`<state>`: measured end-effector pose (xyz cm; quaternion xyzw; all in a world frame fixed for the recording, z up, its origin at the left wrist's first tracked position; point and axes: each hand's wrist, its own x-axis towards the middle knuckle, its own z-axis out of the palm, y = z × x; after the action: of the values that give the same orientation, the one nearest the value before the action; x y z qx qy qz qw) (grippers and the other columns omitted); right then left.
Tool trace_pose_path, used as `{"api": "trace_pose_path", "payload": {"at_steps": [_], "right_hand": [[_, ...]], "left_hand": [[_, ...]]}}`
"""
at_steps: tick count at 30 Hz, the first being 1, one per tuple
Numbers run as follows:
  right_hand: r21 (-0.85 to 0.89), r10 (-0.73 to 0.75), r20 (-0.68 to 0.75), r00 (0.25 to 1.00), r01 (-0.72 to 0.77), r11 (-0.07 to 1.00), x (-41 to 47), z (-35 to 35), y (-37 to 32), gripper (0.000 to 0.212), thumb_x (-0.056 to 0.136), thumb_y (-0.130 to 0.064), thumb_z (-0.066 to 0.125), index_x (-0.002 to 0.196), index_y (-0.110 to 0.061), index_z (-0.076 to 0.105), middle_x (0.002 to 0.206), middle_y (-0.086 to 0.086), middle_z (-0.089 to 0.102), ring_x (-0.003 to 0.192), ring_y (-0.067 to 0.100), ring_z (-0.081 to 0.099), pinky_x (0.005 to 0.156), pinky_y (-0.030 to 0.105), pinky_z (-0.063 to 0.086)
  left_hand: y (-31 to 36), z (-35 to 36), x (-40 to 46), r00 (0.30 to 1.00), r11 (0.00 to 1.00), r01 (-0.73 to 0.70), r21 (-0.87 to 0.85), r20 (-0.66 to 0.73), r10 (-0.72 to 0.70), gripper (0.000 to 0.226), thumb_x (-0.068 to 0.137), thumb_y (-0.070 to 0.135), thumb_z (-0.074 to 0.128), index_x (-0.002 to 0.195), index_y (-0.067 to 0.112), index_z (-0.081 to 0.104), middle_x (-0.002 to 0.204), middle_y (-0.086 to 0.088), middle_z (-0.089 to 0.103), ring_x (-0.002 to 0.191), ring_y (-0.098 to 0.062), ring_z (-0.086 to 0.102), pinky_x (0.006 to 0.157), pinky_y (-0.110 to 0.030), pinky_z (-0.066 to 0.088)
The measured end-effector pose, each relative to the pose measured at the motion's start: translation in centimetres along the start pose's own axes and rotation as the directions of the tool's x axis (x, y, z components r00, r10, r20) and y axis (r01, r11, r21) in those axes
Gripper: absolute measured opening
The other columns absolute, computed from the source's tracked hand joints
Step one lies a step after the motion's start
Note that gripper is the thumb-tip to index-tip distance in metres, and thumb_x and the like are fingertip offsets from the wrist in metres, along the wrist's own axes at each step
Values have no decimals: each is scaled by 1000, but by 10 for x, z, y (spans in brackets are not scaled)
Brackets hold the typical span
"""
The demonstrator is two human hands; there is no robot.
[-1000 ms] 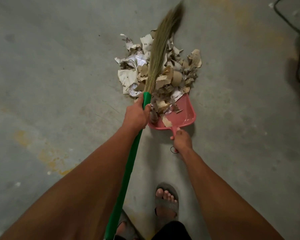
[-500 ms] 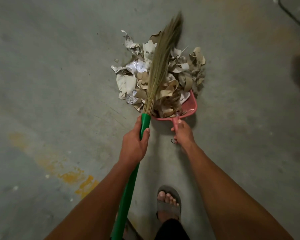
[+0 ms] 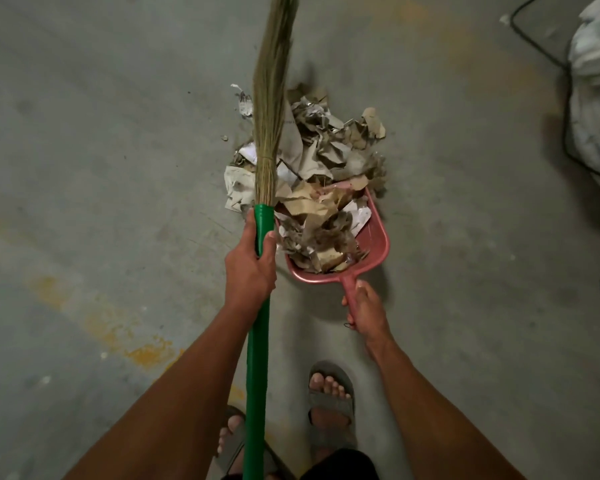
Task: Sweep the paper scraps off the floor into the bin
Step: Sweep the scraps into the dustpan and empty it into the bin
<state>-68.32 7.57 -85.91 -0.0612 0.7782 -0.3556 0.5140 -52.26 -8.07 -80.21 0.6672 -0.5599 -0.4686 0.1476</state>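
Item: paper scraps [image 3: 321, 174], torn brown and white pcs, one heap. Part lies in pink dustpan [image 3: 378, 244], part spills off its far lip onto concrete floor [image 3: 101, 150]. Landmark = dustpan.

Broom [image 3: 258, 341]: green handle, straw bristles [image 3: 272, 98]. Bristles run over the heap's left edge, tips out of view past the top of the shot. Handle passes just left of dustpan.

Left hand [image 3: 250, 268]: grip clamped round broom handle, near the top where the bristles start, thumb along the shaft. Scraps in the pan lie just right of this grip, nearly touching the knuckles.

Right hand [image 3: 366, 308]: grip clamped on dustpan handle, at the near end of the pan. Scraps lie beyond this grip, w/ bare pink pan btwn.

Also: two feet in grey sandals [image 3: 331, 398] nearer than dustpan; white bag [image 3: 596, 91] and black cable [image 3: 565, 98] far right of it; yellow paint marks [image 3: 146, 351] on floor to its left.
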Motion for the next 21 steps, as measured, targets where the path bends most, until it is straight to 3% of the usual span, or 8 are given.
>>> {"api": "trace_pose_path", "payload": {"at_steps": [6, 11, 21], "right_hand": [[51, -2, -19, 1000, 3, 999, -26, -20, 10, 31, 110, -33, 34, 90, -19, 54, 80, 10, 57, 48, 14, 42, 44, 24, 32], [114, -23, -49, 999, 28, 993, -49, -41, 2, 36, 113, -38, 32, 96, -19, 58, 72, 5, 57, 44, 11, 41, 41, 22, 33], [193, -31, -101, 994, 50, 980, -89, -85, -22, 35, 112, -39, 34, 98, -20, 59, 69, 3, 56, 44, 12, 40, 41, 22, 31]], "left_hand": [[4, -11, -28, 1000, 1000, 5, 4, -20, -5, 61, 109, 49, 50, 163, 53, 22, 88, -7, 70, 69, -27, 72, 63, -46, 65], [13, -23, -51, 997, 999, 4, -43, -82, -8, 60, 110, 44, 51, 165, 48, 25, 86, -8, 69, 60, -21, 68, 50, -28, 58], [49, -33, -89, 999, 999, -19, -44, -47, 17, 62, 110, 43, 52, 165, 48, 24, 87, -7, 69, 61, -24, 69, 46, -24, 55]]}}
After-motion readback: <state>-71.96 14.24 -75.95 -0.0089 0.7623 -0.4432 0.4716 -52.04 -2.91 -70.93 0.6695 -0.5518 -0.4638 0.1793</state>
